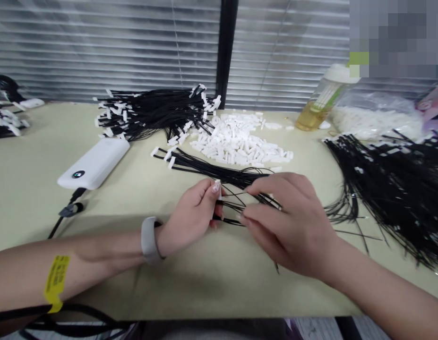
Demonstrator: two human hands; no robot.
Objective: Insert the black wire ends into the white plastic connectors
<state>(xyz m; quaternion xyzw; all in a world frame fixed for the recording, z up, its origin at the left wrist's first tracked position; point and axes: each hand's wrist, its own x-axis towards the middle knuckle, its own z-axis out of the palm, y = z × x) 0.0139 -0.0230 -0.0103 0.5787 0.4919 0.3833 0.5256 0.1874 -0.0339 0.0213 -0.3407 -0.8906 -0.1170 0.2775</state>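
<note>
My left hand (195, 215) is closed in a pinch on a small white connector (218, 185) with thin black wires running from it. My right hand (289, 224) is closed too, its fingertips pinching the same black wires (236, 203) just right of the left hand. A small bundle of black wires with white ends (204, 166) lies just beyond both hands. Behind that sits a heap of loose white connectors (240, 141).
A large bundle of finished black wires (151, 113) lies at the back left, another mass of black wires (392, 189) at the right. A white power bank (94, 163) with a cable sits left. A bottle (325, 99) and a plastic bag (378, 118) stand back right.
</note>
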